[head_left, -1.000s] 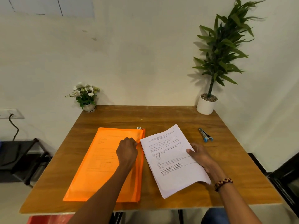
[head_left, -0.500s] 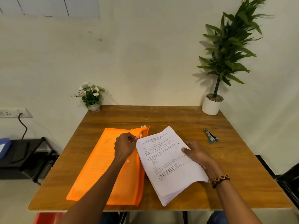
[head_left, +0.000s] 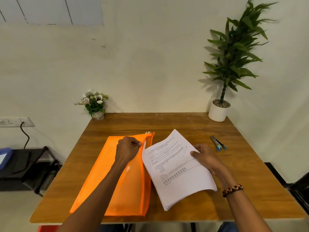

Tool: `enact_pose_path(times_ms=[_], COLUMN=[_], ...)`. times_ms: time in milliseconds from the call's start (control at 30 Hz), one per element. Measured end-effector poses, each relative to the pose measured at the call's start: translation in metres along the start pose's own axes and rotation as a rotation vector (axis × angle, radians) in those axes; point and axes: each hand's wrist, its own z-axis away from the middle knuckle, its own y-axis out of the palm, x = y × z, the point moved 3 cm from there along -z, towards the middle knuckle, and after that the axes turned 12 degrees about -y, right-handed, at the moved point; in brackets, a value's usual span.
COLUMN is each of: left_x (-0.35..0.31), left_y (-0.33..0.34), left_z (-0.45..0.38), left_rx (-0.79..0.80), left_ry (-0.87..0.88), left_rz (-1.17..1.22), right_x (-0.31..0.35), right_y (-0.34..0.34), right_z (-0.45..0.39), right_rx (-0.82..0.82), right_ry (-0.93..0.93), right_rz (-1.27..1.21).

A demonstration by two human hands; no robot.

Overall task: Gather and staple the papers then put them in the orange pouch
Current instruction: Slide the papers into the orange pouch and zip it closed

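Observation:
An orange pouch (head_left: 102, 180) lies flat on the left half of the wooden table (head_left: 250, 195). My left hand (head_left: 127, 149) pinches the pouch's upper flap near its far right edge and holds it lifted, so the right side gapes. A stack of printed white papers (head_left: 177, 174) is held by my right hand (head_left: 206, 158) at its right edge. The stack's left edge touches the pouch's opening. A blue stapler (head_left: 218, 143) lies on the table to the right of the papers, apart from both hands.
A small flower pot (head_left: 95, 102) stands at the table's far left corner and a tall plant in a white pot (head_left: 219, 111) at the far right. A dark low rack (head_left: 25, 166) stands on the floor to the left. A wall is right behind the table.
My left hand went from resting on the pouch to pinching and lifting its flap. My right hand slid the papers left, up to the opening.

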Motion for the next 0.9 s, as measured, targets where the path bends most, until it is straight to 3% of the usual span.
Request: enact_pose_path(times_ms=[233, 433, 733, 900], left_x=[-0.004, 0.003, 0.016, 0.015], left_y=[0.007, 0.008, 0.001, 0.004], left_z=[0.001, 0.004, 0.002, 0.003], left_rx=[0.089, 0.118, 0.248, 0.235], left_ry=[-0.009, -0.022, -0.080, -0.050], left_rz=[0.013, 0.099, 0.215, 0.192], right_x=[0.009, -0.015, -0.022, -0.017], right_y=[0.030, 0.059, 0.051, 0.047], right_z=[0.007, -0.001, -0.014, -0.023], right_rx=[-0.068, -0.178, -0.054, 0.004], right_ry=[-0.081, -0.160, -0.253, -0.313], right_rz=[-0.231, -0.121, 0.085, -0.034])
